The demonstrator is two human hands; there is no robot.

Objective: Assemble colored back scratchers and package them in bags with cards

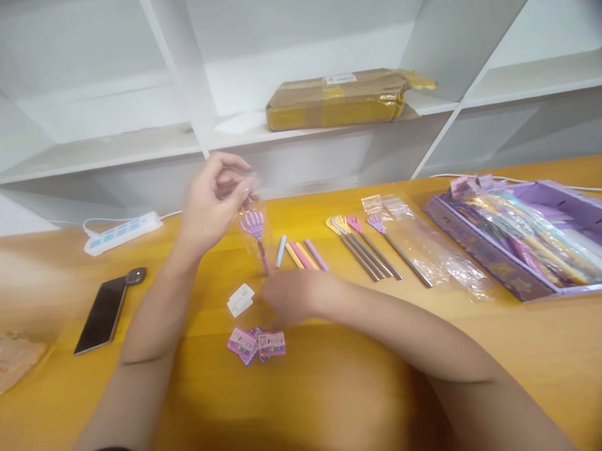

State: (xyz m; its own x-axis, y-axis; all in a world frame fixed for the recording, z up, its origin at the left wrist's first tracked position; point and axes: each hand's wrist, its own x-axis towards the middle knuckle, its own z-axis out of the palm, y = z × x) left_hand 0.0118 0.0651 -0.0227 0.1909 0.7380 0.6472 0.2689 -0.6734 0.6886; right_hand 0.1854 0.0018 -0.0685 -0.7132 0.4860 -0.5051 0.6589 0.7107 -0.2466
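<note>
My left hand (pixel 218 193) is raised over the table, its fingers pinched on the top of a clear plastic bag (pixel 268 218). Inside the bag hangs a purple back scratcher (pixel 252 225), claw end up. By its lower end is my right hand (pixel 293 294), smeared by motion with its fingers hidden. Just behind that hand lie several coloured handle sleeves (pixel 306 255) and a blue one (pixel 281 251). White labels (pixel 240 300) and printed purple cards (pixel 257 344) are in front. Further right, several back scratchers (pixel 366 251) with metal rods lie side by side.
Empty clear bags (pixel 428 250) lie beside a purple box (pixel 526 286) of bagged items at right. A phone (pixel 102 314), a small dark object (pixel 135 275) and a power strip (pixel 125 234) are at left. A taped parcel (pixel 339 102) sits on the shelf behind.
</note>
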